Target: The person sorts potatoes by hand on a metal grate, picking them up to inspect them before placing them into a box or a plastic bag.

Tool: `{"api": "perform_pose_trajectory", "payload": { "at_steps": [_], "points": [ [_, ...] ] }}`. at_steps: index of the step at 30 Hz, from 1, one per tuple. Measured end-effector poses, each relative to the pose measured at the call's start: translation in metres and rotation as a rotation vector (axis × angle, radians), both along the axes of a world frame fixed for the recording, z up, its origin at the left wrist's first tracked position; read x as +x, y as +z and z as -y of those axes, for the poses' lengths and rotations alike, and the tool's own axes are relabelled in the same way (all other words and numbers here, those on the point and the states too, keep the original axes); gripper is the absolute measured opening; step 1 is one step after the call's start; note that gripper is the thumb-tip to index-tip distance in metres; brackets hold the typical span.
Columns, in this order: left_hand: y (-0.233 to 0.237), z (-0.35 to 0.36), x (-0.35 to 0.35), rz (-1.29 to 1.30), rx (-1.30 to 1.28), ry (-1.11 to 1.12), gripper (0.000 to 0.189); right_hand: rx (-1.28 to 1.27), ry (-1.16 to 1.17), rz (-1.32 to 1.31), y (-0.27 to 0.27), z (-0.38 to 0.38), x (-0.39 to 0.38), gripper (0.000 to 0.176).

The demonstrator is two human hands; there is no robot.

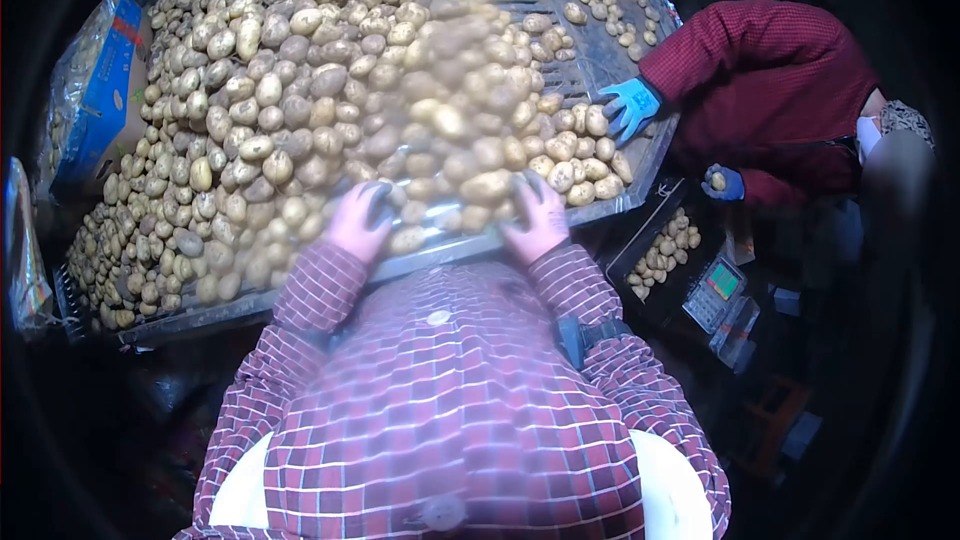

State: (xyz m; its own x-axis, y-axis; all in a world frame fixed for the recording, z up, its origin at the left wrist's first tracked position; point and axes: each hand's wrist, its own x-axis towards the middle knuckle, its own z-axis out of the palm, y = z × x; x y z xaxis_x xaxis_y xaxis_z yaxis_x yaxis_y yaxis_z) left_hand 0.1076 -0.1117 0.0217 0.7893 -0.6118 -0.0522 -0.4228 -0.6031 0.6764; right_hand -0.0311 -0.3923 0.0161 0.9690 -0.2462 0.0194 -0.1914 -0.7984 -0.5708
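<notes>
My left hand (pixel 362 222), in a pink glove with grey fingertips, rests at the near edge of the slatted table (pixel 430 256), its thumb and fingers apart beside the potatoes (pixel 290 120). On the other side, my right hand (pixel 540 215), gloved alike, has its fingers spread next to a pale potato (pixel 487 187). A few potatoes and a bare patch of the table lie between the two hands. Potatoes in front of them look blurred.
A blue cardboard box (pixel 105 90) stands at the left. At right, a co-worker in dark red has one blue-gloved hand (pixel 630 108) at the potatoes and another (pixel 722 182) holding one. Below are a crate of potatoes (pixel 665 252) and a device with a green screen (pixel 717 290).
</notes>
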Motion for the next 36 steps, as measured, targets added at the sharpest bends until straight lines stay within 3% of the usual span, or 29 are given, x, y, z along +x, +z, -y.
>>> {"api": "perform_pose_trajectory", "payload": {
  "at_steps": [3, 5, 8, 11, 15, 19, 20, 23, 24, 26, 27, 30, 31, 33, 36],
  "points": [
    [-0.006, 0.023, 0.015, 0.159, 0.089, -0.086, 0.067, -0.180, 0.228, -0.077, 0.011, -0.004, 0.040, 0.071],
    [0.007, 0.055, 0.026, 0.283, 0.300, -0.173, 0.078, -0.283, 0.354, -0.112, 0.009, -0.001, 0.067, 0.073],
    [0.003, 0.096, 0.050, 0.325, 0.415, -0.163, 0.088, -0.369, 0.471, -0.231, 0.004, 0.013, 0.102, 0.074],
    [-0.007, 0.126, 0.078, 0.347, 0.453, -0.153, 0.095, -0.300, 0.367, -0.188, 0.008, 0.041, 0.124, 0.071],
    [-0.003, 0.159, 0.097, 0.290, 0.507, -0.174, 0.102, -0.310, 0.248, 0.046, -0.006, 0.069, 0.173, 0.051],
    [-0.002, 0.186, 0.120, 0.224, 0.593, -0.133, 0.106, -0.257, 0.354, -0.183, -0.006, 0.098, 0.218, 0.062],
    [-0.003, 0.191, 0.127, 0.216, 0.606, -0.117, 0.107, -0.367, 0.357, -0.097, -0.023, 0.106, 0.225, 0.068],
    [0.007, 0.213, 0.153, 0.226, 0.646, -0.054, 0.105, -0.392, 0.287, -0.176, -0.034, 0.129, 0.266, 0.073],
    [-0.006, 0.218, 0.162, 0.308, 0.521, 0.029, 0.102, -0.367, 0.248, -0.192, -0.035, 0.134, 0.282, 0.074],
    [0.006, 0.236, 0.189, 0.238, 0.475, 0.145, 0.095, -0.377, 0.159, -0.158, -0.032, 0.141, 0.303, 0.079],
    [0.008, 0.239, 0.202, 0.183, 0.449, 0.210, 0.094, -0.418, 0.080, -0.134, -0.033, 0.136, 0.307, 0.074],
    [-0.023, 0.218, 0.243, 0.204, 0.462, 0.206, 0.096, -0.435, 0.184, -0.418, 0.021, 0.122, 0.284, 0.064],
    [-0.019, 0.219, 0.246, 0.184, 0.476, 0.196, 0.096, -0.494, 0.280, -0.393, 0.018, 0.115, 0.267, 0.066],
    [-0.016, 0.222, 0.243, 0.092, 0.450, 0.212, 0.092, -0.348, 0.303, -0.220, -0.004, 0.107, 0.218, 0.062],
    [-0.035, 0.238, 0.221, 0.193, 0.546, 0.355, 0.091, -0.308, 0.415, -0.168, -0.030, 0.113, 0.166, 0.061]
  ]
}}
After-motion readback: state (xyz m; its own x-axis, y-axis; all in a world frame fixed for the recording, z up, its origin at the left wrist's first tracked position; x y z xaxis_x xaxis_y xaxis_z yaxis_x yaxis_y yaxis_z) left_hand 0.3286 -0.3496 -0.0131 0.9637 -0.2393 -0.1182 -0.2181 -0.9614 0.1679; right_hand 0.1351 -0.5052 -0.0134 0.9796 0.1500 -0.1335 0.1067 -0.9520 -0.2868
